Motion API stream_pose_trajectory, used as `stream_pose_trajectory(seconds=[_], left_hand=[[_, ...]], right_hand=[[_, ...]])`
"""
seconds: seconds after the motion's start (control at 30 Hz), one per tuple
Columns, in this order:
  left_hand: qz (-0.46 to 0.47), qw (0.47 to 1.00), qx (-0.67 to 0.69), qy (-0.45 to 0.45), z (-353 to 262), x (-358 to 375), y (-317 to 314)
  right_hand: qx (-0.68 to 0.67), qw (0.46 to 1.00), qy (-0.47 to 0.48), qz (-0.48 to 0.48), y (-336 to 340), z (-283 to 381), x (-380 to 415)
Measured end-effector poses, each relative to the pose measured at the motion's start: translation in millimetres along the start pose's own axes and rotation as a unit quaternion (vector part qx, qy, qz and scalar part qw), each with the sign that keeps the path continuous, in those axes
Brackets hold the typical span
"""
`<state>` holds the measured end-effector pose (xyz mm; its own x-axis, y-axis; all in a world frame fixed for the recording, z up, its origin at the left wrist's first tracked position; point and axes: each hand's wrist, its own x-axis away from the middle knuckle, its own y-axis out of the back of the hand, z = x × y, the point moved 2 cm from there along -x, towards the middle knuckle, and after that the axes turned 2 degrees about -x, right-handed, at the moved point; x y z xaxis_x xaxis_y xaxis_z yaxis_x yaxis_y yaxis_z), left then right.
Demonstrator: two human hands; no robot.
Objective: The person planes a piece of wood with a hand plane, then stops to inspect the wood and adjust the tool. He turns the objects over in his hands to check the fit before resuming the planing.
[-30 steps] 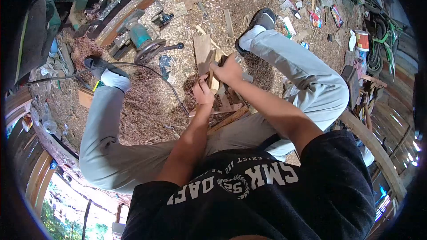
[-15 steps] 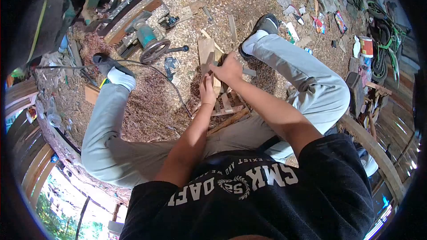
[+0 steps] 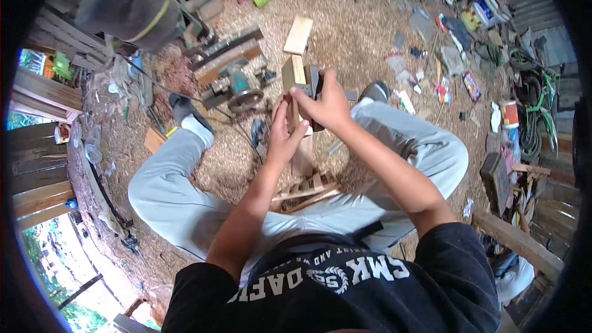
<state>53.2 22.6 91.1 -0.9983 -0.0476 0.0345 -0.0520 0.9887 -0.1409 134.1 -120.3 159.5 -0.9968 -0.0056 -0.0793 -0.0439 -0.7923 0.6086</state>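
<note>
Head view: your left grip (image 3: 285, 132) is closed round the near left side of the wooden block (image 3: 295, 75); your right grip (image 3: 328, 108) pinches a dark piece (image 3: 312, 78) against its right side. The block lies between both grips — far end projecting past them, held above the shavings-strewn floor (image 3: 364, 37).

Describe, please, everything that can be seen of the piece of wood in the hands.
The piece of wood is light tan, straight-edged and seems unpainted; a paler narrow face meets a broader one. It is held above the floor, its far end pointing away from the body. The left hand grips its left side; the right hand has its thumb on it and holds a dark object alongside. Fingers hide the rest.
</note>
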Motion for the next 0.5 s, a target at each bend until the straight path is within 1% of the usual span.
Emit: stream_pose_trajectory(seconds=[0.07,0.1,0.13,0.17,0.2,0.23,0.3,0.33,0.4,0.43,0.47,0.5], left_hand=[[0.005,0.991,-0.059,-0.117,-34.8,-14.6,10.1],[0.021,0.992,-0.032,-0.121,-65.5,-19.0,13.0],[0.039,0.992,0.006,-0.118,-98.6,-20.9,12.7],[0.056,0.989,0.012,-0.134,-119.7,-26.0,16.4],[0.072,0.986,0.018,-0.151,-138.0,-32.1,21.2],[0.067,0.984,0.011,-0.166,-154.0,-37.5,27.4],[0.094,0.982,-0.022,-0.162,-180.5,-49.7,37.3],[0.092,0.981,-0.027,-0.170,-190.8,-55.4,40.1],[0.111,0.968,-0.059,-0.219,-209.1,-69.1,43.1],[0.107,0.963,-0.102,-0.224,-216.8,-75.7,45.9],[0.104,0.963,-0.104,-0.227,-217.2,-81.6,49.6],[0.096,0.957,-0.106,-0.251,-217.6,-86.6,50.8]], right_hand=[[-0.159,0.980,0.088,0.075,38.2,33.3,-18.4],[-0.101,0.978,0.121,0.138,57.5,46.1,-26.7],[-0.102,0.976,0.138,0.133,80.1,63.9,-33.9],[-0.040,0.962,0.220,0.157,99.7,86.6,-37.6],[0.023,0.937,0.300,0.177,113.8,106.9,-40.6],[0.021,0.933,0.315,0.172,123.3,120.7,-43.9],[0.105,0.884,0.442,0.104,134.0,145.3,-47.3],[0.103,0.881,0.450,0.099,133.6,153.7,-49.6],[0.119,0.880,0.456,0.059,129.9,166.6,-56.4],[0.119,0.889,0.437,0.068,126.9,168.5,-61.0],[0.118,0.887,0.442,0.068,122.3,169.4,-65.7],[0.108,0.886,0.448,0.054,118.2,169.1,-70.4]])
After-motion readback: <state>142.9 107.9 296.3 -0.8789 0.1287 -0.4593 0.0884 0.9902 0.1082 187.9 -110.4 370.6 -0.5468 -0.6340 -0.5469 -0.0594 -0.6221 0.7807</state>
